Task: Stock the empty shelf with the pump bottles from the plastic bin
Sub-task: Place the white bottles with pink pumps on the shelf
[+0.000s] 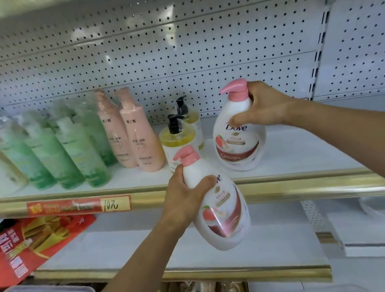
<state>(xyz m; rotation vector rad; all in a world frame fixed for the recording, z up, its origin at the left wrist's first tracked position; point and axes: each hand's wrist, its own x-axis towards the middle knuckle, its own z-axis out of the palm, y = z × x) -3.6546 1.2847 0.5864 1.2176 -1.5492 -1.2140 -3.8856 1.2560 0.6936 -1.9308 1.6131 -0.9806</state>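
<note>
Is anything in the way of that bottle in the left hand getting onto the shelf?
Nothing visible blocks it. The held bottle in the left hand is at the gold front edge; bare shelf lies beside the standing bottle gripped by the right hand.

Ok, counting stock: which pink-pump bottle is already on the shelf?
The upper bottle, in the right hand: its base sits on the shelf. The left hand holds the lower bottle tilted, midair.

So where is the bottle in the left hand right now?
The held bottle is mid-frame in the head view, tilted in the left hand, in front of the gold shelf edge, below the yellow bottles and the standing bottle.
</note>
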